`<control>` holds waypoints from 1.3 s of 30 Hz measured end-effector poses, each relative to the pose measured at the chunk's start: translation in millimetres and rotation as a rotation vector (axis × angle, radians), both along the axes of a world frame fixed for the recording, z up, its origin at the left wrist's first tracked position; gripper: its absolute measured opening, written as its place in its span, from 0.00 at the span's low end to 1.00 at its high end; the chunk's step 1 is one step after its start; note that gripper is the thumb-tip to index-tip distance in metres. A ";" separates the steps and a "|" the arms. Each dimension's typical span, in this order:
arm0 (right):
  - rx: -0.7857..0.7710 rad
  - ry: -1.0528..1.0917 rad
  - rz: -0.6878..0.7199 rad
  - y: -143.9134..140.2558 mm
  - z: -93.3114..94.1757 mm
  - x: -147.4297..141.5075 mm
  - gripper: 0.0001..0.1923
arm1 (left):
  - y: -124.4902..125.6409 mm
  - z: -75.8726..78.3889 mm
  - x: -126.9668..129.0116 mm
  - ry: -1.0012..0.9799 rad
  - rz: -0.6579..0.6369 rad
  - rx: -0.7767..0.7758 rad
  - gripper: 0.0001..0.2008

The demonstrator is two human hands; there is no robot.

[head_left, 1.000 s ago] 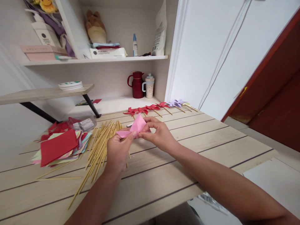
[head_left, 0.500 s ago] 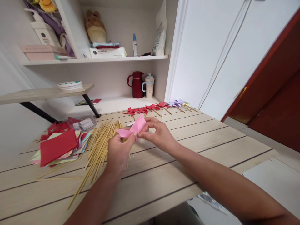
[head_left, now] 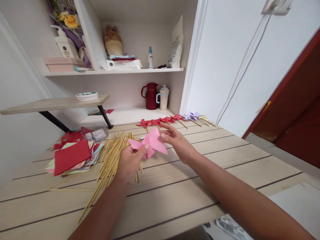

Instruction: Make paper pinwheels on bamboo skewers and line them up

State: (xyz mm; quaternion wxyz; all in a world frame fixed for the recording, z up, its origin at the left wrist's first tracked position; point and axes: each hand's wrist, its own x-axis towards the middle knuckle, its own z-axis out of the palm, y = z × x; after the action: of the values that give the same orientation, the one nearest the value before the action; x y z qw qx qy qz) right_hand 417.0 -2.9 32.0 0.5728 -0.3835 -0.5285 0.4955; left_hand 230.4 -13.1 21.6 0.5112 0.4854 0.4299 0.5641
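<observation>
Left hand [head_left: 129, 160]: closed on the pink paper piece [head_left: 150, 144], thumb pressed onto its near left part, fingers curled underneath. The piece is held just above the counter [head_left: 190, 186], near its middle, partly folded, flaps spreading to left and right.

Right hand [head_left: 175, 140]: fingers loosely apart, fingertips [head_left: 163, 136] touching the far right edge of the pink paper. Not clamped around it; whether the thumb pinches from below cannot be told.

Bamboo sticks [head_left: 110, 160]: loose bundle lying on the counter just left of and under the left hand, running from near left to far right. One stray stick lies apart at near left.

Coloured paper stack [head_left: 72, 156]: left of the sticks, red sheet on top. Clear plastic bag [head_left: 96, 134] just beyond it.

Finished pinwheels: red ones [head_left: 160, 121] in a row along the far counter edge, beyond the hands; purple ones [head_left: 192, 116] continue the row to the right.

Far shelf recess: dark red jug [head_left: 150, 96] and pale cup [head_left: 163, 97] side by side. Upper shelf [head_left: 120, 70] carries boxes, a bottle and a bag.
</observation>
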 end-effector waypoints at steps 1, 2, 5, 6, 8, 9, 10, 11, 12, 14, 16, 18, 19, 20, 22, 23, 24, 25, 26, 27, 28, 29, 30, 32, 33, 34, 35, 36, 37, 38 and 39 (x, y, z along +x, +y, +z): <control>-0.028 -0.001 0.067 0.3 -1.0 -0.5 0.34 | -0.4 -0.4 0.1 0.008 -0.005 0.003 0.14; -0.044 -0.011 0.129 0.5 -2.1 -1.2 0.33 | -0.6 -0.7 0.2 0.013 -0.011 0.005 0.14; -0.056 -0.042 0.204 0.5 -5.3 -3.5 0.24 | 0.1 -1.6 -0.9 0.015 -0.016 0.002 0.15; -0.062 -0.033 0.191 0.4 -6.0 -4.1 0.22 | 0.6 -1.8 -1.5 0.010 -0.013 0.001 0.15; -0.084 0.018 0.149 0.5 -6.4 -4.4 0.21 | 1.8 -1.8 -2.9 -0.005 -0.013 -0.004 0.15; -0.094 0.052 0.136 0.5 -5.9 -4.1 0.21 | 2.2 -1.5 -3.4 -0.012 -0.019 -0.005 0.15; -0.099 0.083 0.134 0.6 -5.2 -3.5 0.22 | 2.5 -1.2 -3.8 -0.017 -0.027 -0.006 0.15; -0.097 0.107 0.134 0.6 -4.2 -2.8 0.22 | 2.6 -0.7 -4.1 -0.018 -0.029 -0.006 0.15; -0.090 0.120 0.128 0.6 -3.2 -2.2 0.22 | 2.5 -0.3 -4.2 -0.013 -0.028 -0.007 0.15; -0.057 0.119 0.095 0.5 -1.7 -1.4 0.21 | 2.4 0.2 -4.2 0.001 -0.010 -0.004 0.13; -0.030 0.093 0.056 0.0 -1.2 -2.4 0.20 | 2.6 -0.3 -4.1 0.010 0.007 -0.009 0.12; -0.026 0.080 0.041 -0.9 -1.9 -5.4 0.21 | 3.6 -1.8 -3.7 0.011 0.011 -0.025 0.11; -0.030 0.084 0.039 -1.5 -2.4 -7.5 0.22 | 4.2 -2.9 -3.5 0.012 0.014 -0.032 0.11; -0.034 0.090 0.035 -2.1 -2.9 -9.7 0.21 | 4.7 -4.1 -3.2 0.016 0.013 -0.038 0.11; -0.034 0.091 0.015 -3.3 -3.7 -13.6 0.19 | 5.6 -6.5 -2.8 0.019 0.005 -0.039 0.11; -0.029 0.086 0.002 -3.8 -3.8 -15.1 0.17 | 5.9 -7.8 -2.7 0.017 -0.003 -0.036 0.12; -0.019 0.083 -0.012 -4.4 -3.8 -16.2 0.17 | 6.1 -9.0 -2.7 0.013 -0.012 -0.035 0.12; -0.005 0.081 -0.027 -4.8 -3.7 -16.8 0.16 | 6.4 -10.2 -2.9 0.009 -0.020 -0.036 0.12; 0.013 0.080 -0.041 -5.3 -3.6 -17.1 0.15 | 6.6 -11.4 -3.2 0.004 -0.024 -0.039 0.13; 0.033 0.079 -0.053 -5.8 -3.5 -17.1 0.15 | 7.0 -12.5 -3.5 -0.002 -0.022 -0.044 0.13; 0.055 0.074 -0.059 -6.2 -3.6 -17.1 0.14 | 7.5 -13.5 -3.9 -0.006 -0.016 -0.048 0.14; 0.076 0.060 -0.058 -6.6 -3.8 -17.1 0.13 | 8.0 -14.3 -4.1 -0.010 -0.008 -0.051 0.14; 0.099 0.039 -0.048 -7.1 -4.3 -17.1 0.12 | 8.6 -14.9 -4.3 -0.015 -0.001 -0.054 0.14; 0.143 -0.009 -0.010 -7.9 -5.8 -17.4 0.10 | 9.5 -15.5 -4.1 -0.023 0.002 -0.055 0.14; 0.168 -0.040 0.006 -8.4 -6.7 -17.7 0.08 | 9.7 -15.5 -3.7 -0.027 -0.001 -0.055 0.14; 0.197 -0.075 0.013 -8.9 -7.6 -18.0 0.07 | 9.7 -15.2 -3.3 -0.032 -0.004 -0.057 0.14; 0.229 -0.111 0.009 -9.4 -8.4 -18.3 0.06 | 9.5 -14.7 -2.8 -0.039 -0.006 -0.059 0.15; 0.260 -0.145 -0.002 -9.8 -9.2 -18.5 0.05 | 9.2 -14.2 -2.3 -0.047 -0.005 -0.062 0.15; 0.282 -0.173 -0.017 -10.3 -9.8 -18.7 0.04 | 8.8 -13.6 -1.9 -0.055 -0.003 -0.064 0.14; 0.292 -0.191 -0.029 -10.6 -10.3 -18.7 0.04 | 8.3 -13.0 -1.6 -0.059 -0.001 -0.066 0.14; 0.290 -0.196 -0.034 -10.7 -10.7 -18.7 0.04 | 7.8 -12.5 -1.4 -0.060 0.000 -0.066 0.14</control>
State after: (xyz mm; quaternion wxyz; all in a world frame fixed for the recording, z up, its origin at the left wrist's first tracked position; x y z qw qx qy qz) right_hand 398.3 -13.7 21.2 0.5763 -0.3523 -0.6410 0.3645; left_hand 229.0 -5.3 9.1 0.5395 0.4511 0.4327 0.5642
